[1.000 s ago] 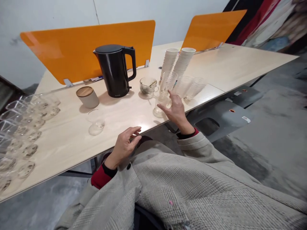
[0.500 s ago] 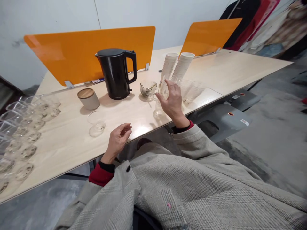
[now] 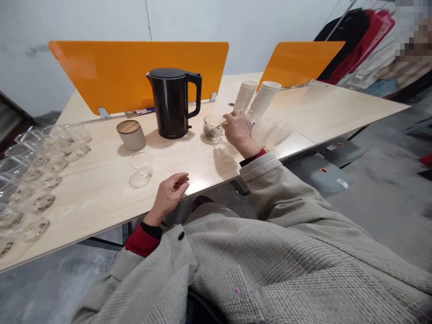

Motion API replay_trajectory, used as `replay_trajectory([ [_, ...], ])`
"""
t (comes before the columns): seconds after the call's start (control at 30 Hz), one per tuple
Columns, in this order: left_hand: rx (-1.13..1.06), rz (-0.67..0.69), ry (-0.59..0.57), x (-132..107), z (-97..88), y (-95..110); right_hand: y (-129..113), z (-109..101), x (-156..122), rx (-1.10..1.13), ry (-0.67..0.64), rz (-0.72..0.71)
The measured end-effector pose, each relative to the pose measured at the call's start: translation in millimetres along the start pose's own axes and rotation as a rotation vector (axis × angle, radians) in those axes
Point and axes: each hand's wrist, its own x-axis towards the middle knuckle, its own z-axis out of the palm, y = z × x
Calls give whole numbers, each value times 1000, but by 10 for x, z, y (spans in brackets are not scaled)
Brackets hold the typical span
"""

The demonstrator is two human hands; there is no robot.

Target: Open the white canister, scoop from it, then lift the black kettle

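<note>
My right hand (image 3: 239, 128) is at a ribbed glass cup (image 3: 212, 130), its fingertips closed on the thin handle of a spoon (image 3: 221, 123) that leans in the cup. Dark dry bits, like tea leaves, lie in the cup's bottom. Under and beside this hand a clear plastic cup (image 3: 229, 153) stands, partly covered. My left hand (image 3: 171, 191) rests by the table's front edge, fingers loosely curved and holding nothing. Beyond it, to the left, another clear plastic cup (image 3: 141, 173) has a few dark bits at its base.
A black kettle (image 3: 170, 105) and a lidded canister (image 3: 133, 139) stand behind. Several clear cups with dark bits (image 3: 43, 202) crowd the left end. Stacked white cups (image 3: 265, 99) and more clear cups (image 3: 273, 135) stand right. Orange dividers (image 3: 135, 67) line the back; grey chairs (image 3: 324, 175) stand right.
My right hand has moved down and toward the glass cup, from open fingers above the clear cup to a pinch on the spoon. The left hand has stayed nearly still. The view has shifted slightly.
</note>
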Motion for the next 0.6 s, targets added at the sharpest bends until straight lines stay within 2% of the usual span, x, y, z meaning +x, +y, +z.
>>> replay_trajectory([
  [0.17,17,29,1,2,9,-18,67,92,22,-12,43,-1],
  [0.3,14,32,10,-9,23,-13,16,33,-35,6,78,-35],
  [0.43,14,43,14,-35,36,3,-228,-88,-243,83,127,-107],
  [0.6,21,40,8,-61,36,9,-578,-197,-524,168,72,-165],
])
